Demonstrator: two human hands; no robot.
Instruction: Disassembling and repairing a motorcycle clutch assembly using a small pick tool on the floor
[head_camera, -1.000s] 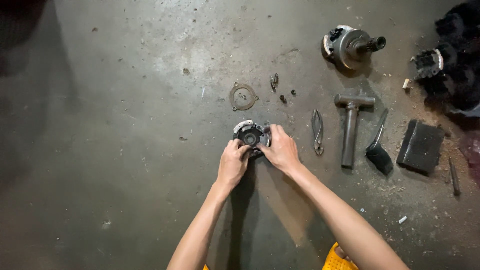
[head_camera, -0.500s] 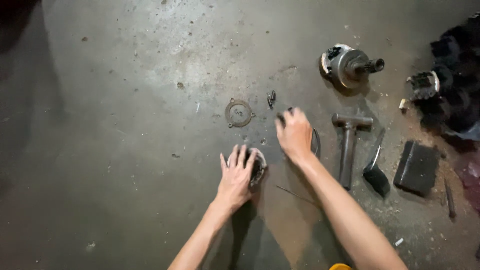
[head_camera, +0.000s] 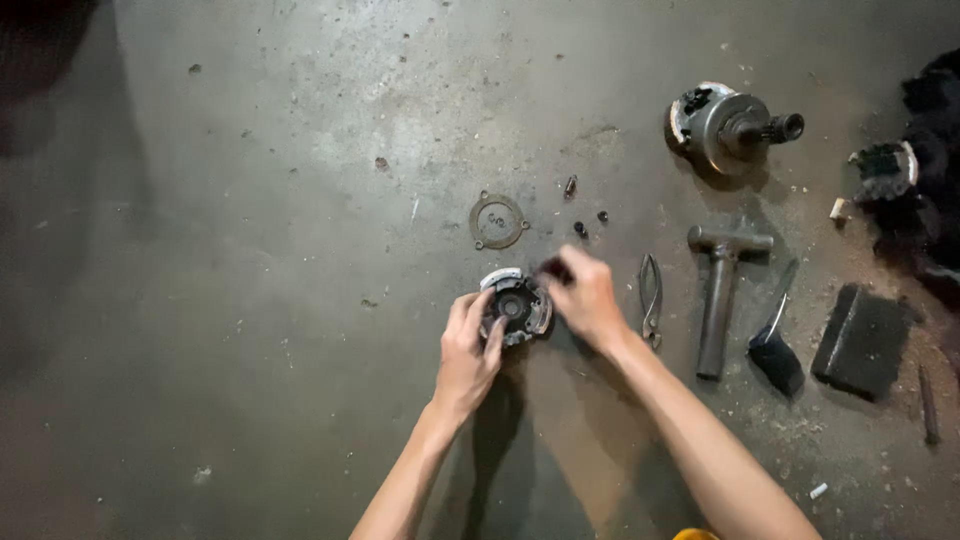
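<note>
Down near the bottom edge, steadying with the left hand (head_camera: 468, 350): fingers curled and slightly spread against the near-left rim of the round metal part (head_camera: 515, 305), thumb tucked at its side. Lying flat on the concrete floor (head_camera: 250, 300), that part, right between both hands, with its open face up. Uncovered now, too. Half a second back, hidden under a flat palm.

Just right of it, back from a quick trip outward: the right hand (head_camera: 588, 298), thumb and forefinger pressed together, pinching what looks like a small dark piece (head_camera: 553, 268) at the part's far-right rim. Blurred, so no telling exactly what. Judging by that, fetched from the loose bits farther out and brought in to the part.

Beside the right wrist, pliers (head_camera: 651, 298); further right, a hammer (head_camera: 722, 290), a dark-handled brush (head_camera: 775, 345) and a black block (head_camera: 862, 340).

Farther out, a thin ring gasket (head_camera: 498, 221), with small bolts (head_camera: 571, 186) scattered to its right, untouched.

At the far right, well apart from the hands, a hub assembly (head_camera: 725, 125) with a stubby shaft, and a heap of dark parts (head_camera: 885, 165) at the frame's edge.
</note>
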